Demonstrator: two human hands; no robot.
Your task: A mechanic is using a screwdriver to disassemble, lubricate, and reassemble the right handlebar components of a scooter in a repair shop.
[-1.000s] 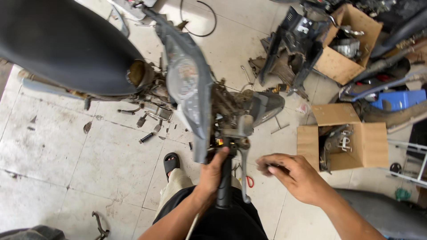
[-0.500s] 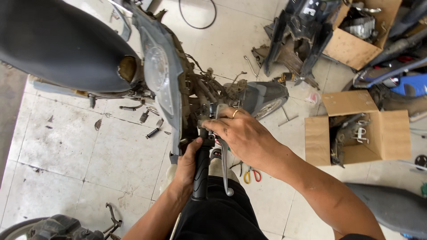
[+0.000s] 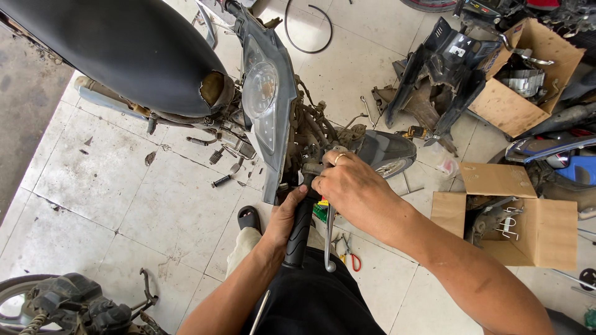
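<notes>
A stripped motorcycle stands in front of me with a black seat [image 3: 118, 56] and a grey instrument panel [image 3: 267, 105]. My left hand [image 3: 287, 216] wraps around the black handlebar grip [image 3: 298, 239]. My right hand [image 3: 349, 187], wearing a ring, presses on the lever mount at the inner end of the grip, fingers bent around it. The silver brake lever [image 3: 328, 239] hangs beside the grip. Bare wiring [image 3: 313, 127] shows behind the panel, and the front mudguard [image 3: 385, 152] lies beyond my right hand.
Open cardboard boxes with metal parts sit at right [image 3: 546, 232] and upper right [image 3: 528, 74]. Black body panels [image 3: 441, 74] lie on the tiles. Red-handled pliers [image 3: 351, 257], footpegs and bolts [image 3: 220, 180] are scattered around. Another machine's parts [image 3: 74, 304] are at bottom left.
My right hand came in from the right and settled on the lever mount at the handlebar. My left hand stayed on the grip. The view shifted slightly.
</notes>
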